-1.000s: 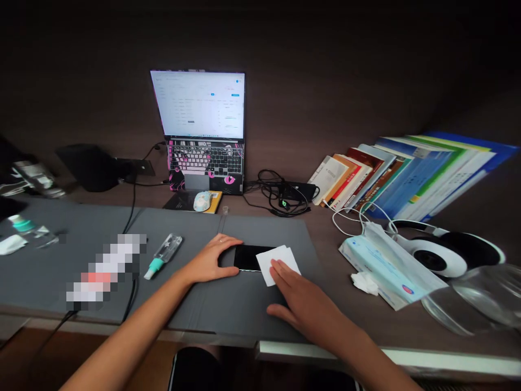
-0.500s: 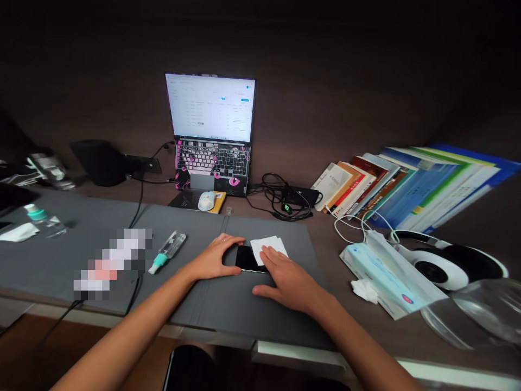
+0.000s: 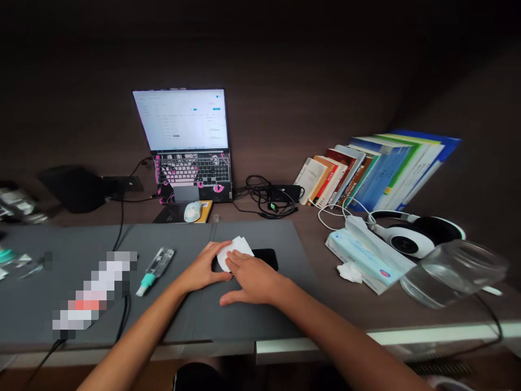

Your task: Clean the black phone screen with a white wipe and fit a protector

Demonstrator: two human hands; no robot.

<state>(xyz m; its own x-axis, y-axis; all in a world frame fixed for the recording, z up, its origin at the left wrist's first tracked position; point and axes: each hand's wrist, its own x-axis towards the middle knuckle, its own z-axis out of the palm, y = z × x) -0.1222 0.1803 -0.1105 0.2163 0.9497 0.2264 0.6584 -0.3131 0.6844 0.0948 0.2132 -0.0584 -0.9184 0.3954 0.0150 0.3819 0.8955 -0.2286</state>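
A black smartphone [image 3: 266,258] lies flat on the grey desk mat [image 3: 179,320]. My left hand [image 3: 200,271] holds its left end, with thumb and forefinger curved around the edges. A folded white tissue [image 3: 241,245] covers the phone's left part. My right hand [image 3: 255,278] presses this tissue down on the screen with flat fingers, its thumb spread out over the mat. The phone's right end is uncovered. My right hand hides the phone's middle. To the left of my hands lies a small clear spray bottle [image 3: 158,266] with a mint-green top.
Behind the mat stands an open laptop [image 3: 193,174], with a mouse [image 3: 192,211] in front. A charger with coiled cable [image 3: 280,195] lies beside leaning books [image 3: 366,174]. On the right are a tissue pack [image 3: 362,255], crumpled tissue [image 3: 350,272], headphones [image 3: 407,239] and a clear jar [image 3: 451,277].
My right hand has slid the tissue leftward along the phone, up to my left hand, uncovering the phone's right end. The left hand still holds the phone. The view has turned to the right.
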